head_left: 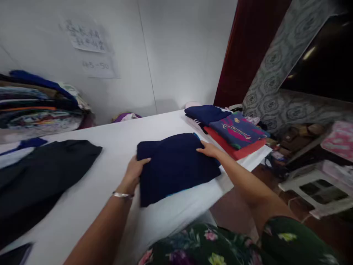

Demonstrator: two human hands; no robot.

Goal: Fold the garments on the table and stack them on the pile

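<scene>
one folded navy-blue cloth garment [175, 165] sits on the white tabletop [118, 151], left edge held by the half-closed left hand [134, 170], upper right edge by the half-closed right hand [209, 149]; likely soft, light, best gripped at opposite sides.

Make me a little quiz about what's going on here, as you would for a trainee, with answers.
1. True or false: the left hand and the right hand both touch the navy cloth.
2. Which hand is next to the bracelet?
3. Which lies nearer the right hand: A) the dark garment, or B) the pile with the red cloth?

Key: 1. True. 2. The left hand. 3. B.
</scene>
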